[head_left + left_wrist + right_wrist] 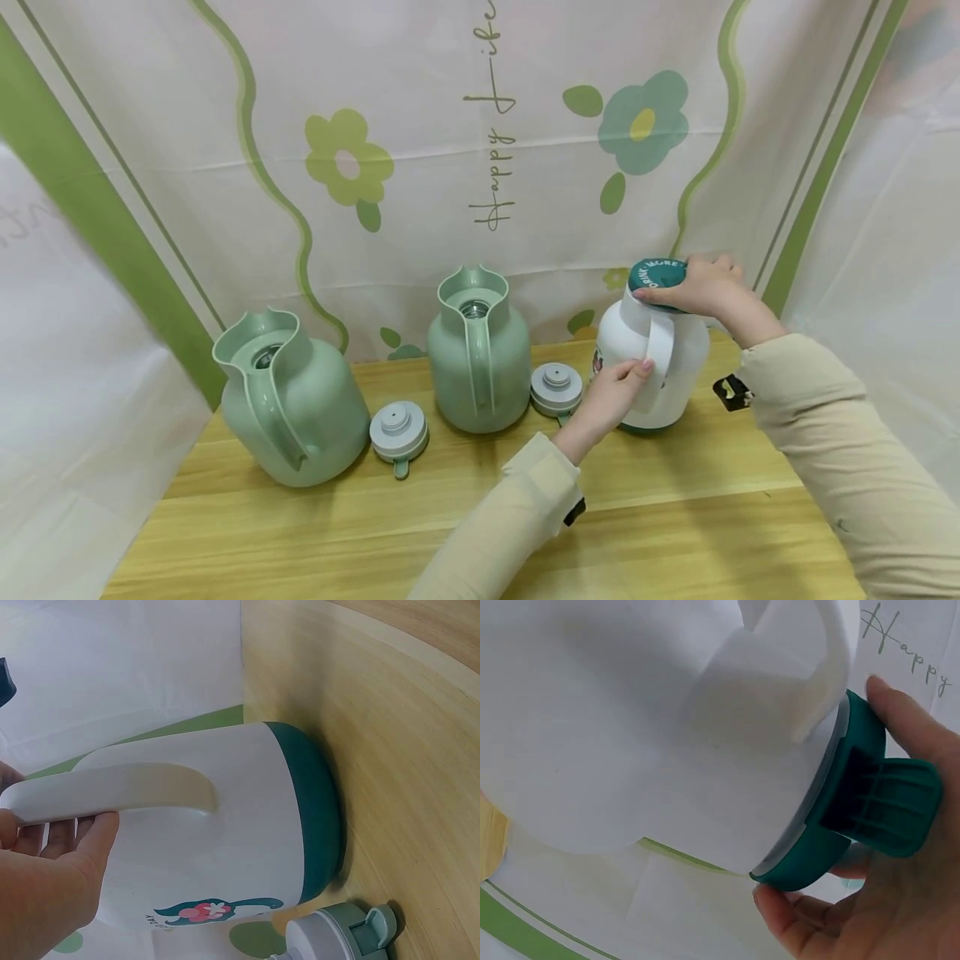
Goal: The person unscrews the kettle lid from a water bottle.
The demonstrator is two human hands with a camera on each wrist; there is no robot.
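At the right of the head view stands a white thermos jug (690,354) with a teal base and a floral print. My left hand (606,402) grips its white handle (142,784), thumb on one side. On the jug's mouth sits a teal lid (658,273) lettered "DRINK MORE". My right hand (714,287) holds this lid by its rim, thumb and fingers on opposite sides. The right wrist view shows the lid's ribbed lever (900,806) sticking out toward the palm.
Two green thermos jugs, one in the middle (487,383) and one at left (330,417), stand with open mouths. Grey-topped stoppers lie beside them, one near the white jug (557,385), another between the green jugs (397,427). A printed curtain (420,67) hangs behind the wooden table (360,533).
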